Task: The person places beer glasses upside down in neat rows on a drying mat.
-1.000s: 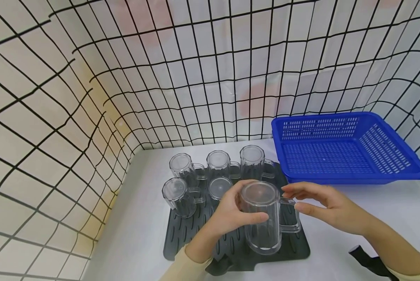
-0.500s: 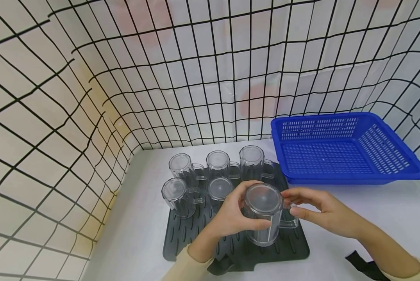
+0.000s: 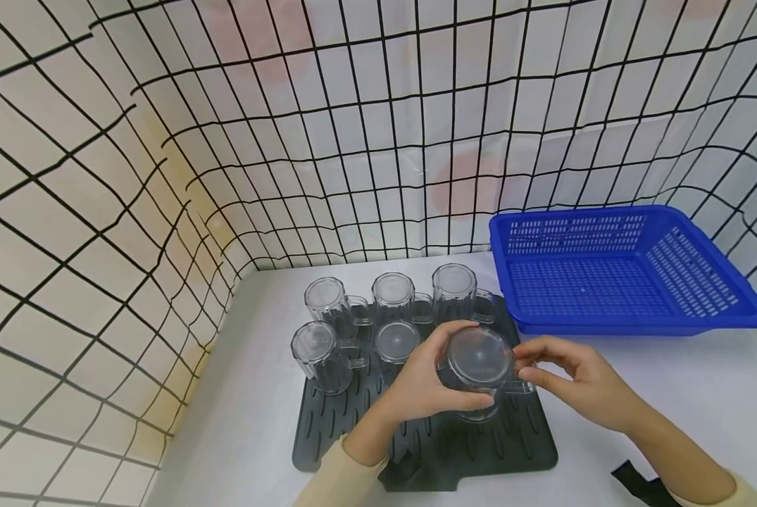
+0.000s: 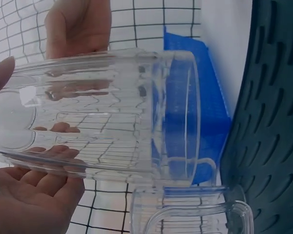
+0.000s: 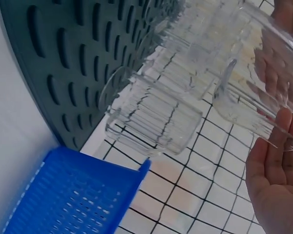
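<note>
A clear glass mug [image 3: 479, 355] is held base up over the front right of the dark ribbed drying mat [image 3: 479, 458]. My left hand [image 3: 425, 384] grips its side near the base, thumb in front and fingers behind. On the other side, my right hand [image 3: 577, 380] pinches the upper end of the mug's handle between thumb and fingertips. In the left wrist view the mug's open rim [image 4: 193, 117] is toward the mat, apart from it. Upside-down glass mugs stand in rows on the mat, among them a front left mug [image 3: 317, 345] and a middle mug [image 3: 397, 341].
A blue perforated plastic basket [image 3: 606, 327] stands at the back right of the white table [image 3: 226, 422]. Black wire mesh [image 3: 378, 148] closes off the back and sides. A dark strap [image 3: 638, 482] hangs by the right wrist.
The held mug has tipped so its base faces more upward, and its rim has swung away from me. My right hand has moved left and taken the handle.
</note>
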Demonstrator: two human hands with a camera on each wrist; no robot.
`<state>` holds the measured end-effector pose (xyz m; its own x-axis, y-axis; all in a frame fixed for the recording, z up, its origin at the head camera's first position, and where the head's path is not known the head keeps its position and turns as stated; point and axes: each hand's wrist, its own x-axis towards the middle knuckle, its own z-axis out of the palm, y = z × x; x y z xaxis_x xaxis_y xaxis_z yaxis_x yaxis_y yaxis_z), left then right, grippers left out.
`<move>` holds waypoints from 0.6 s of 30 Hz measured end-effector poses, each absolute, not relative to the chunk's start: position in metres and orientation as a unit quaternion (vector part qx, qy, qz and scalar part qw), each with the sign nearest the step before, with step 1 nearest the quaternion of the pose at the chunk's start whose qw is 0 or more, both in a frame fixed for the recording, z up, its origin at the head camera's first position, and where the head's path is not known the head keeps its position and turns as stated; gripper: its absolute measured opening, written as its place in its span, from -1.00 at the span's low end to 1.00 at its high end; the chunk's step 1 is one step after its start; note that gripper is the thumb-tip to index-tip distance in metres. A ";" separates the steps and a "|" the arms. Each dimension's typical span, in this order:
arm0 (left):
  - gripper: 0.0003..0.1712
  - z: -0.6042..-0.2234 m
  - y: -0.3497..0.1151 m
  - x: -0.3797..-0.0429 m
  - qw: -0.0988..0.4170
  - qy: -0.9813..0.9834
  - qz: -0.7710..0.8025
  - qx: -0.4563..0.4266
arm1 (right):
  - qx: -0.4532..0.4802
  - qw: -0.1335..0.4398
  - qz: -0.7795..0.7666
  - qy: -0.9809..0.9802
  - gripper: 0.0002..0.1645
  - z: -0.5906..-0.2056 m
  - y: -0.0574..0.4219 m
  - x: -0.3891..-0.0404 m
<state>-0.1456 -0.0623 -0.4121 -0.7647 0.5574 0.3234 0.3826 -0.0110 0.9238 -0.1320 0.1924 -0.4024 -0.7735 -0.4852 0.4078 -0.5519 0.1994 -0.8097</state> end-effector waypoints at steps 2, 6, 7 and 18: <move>-0.01 -0.412 -0.061 -0.149 0.076 0.709 0.615 0.335 | 0.334 0.040 0.542 -0.770 -0.62 -0.405 0.193 -0.134; 0.00 -0.411 -0.059 -0.157 0.073 0.735 0.587 0.332 | 0.326 0.057 0.545 -0.770 -0.64 -0.411 0.193 -0.141; 0.00 -0.411 -0.058 -0.158 0.071 0.743 0.578 0.330 | 0.324 0.060 0.547 -0.770 -0.64 -0.412 0.193 -0.142; 0.07 -0.408 -0.058 -0.169 0.031 0.857 0.404 0.318 | 0.303 0.063 0.574 -0.758 -0.70 -0.438 0.191 -0.156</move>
